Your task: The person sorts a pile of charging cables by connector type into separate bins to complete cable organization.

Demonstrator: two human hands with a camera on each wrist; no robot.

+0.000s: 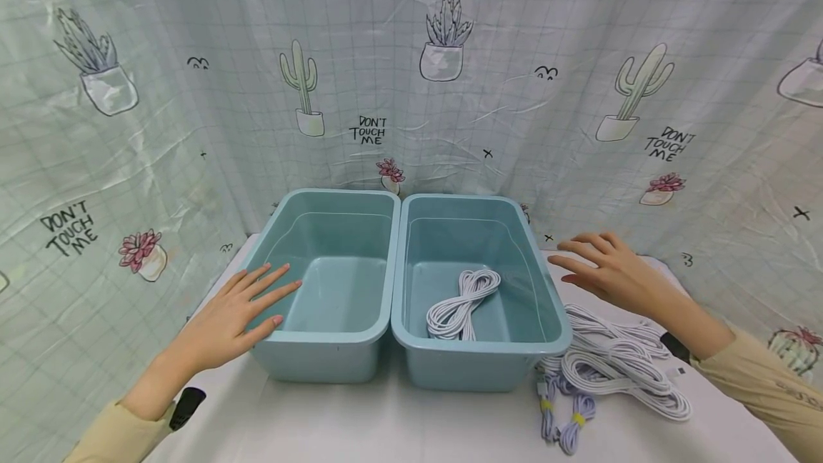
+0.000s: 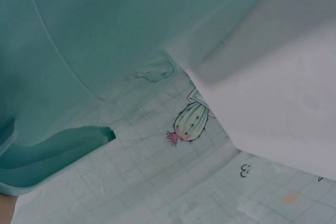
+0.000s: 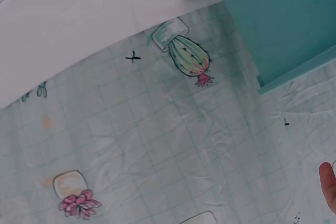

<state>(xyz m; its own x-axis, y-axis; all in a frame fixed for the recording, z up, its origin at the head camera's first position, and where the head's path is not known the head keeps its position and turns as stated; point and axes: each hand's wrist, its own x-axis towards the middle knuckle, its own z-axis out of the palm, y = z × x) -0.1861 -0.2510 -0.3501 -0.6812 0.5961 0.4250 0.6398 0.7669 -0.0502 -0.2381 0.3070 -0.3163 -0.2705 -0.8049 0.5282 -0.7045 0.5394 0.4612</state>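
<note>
My left hand (image 1: 225,320), fingers spread and straight, reaches over the near left corner of the left teal bin (image 1: 321,338). Nothing is in it. To the right, my right hand (image 1: 604,270) hovers with loosely bent fingers just outside the right teal bin (image 1: 479,347), holding nothing. A bundled white cable (image 1: 459,306) lies inside that right bin. Below my right hand, coiled white cables (image 1: 624,356) are heaped on the table. In the right wrist view only one fingertip (image 3: 327,182) shows, at the right edge.
The two bins stand side by side on a white table (image 1: 308,420). Thinner pale cables with yellow ties (image 1: 579,419) lie at the front of the heap. A curtain printed with cacti (image 1: 386,91) hangs behind and around the table.
</note>
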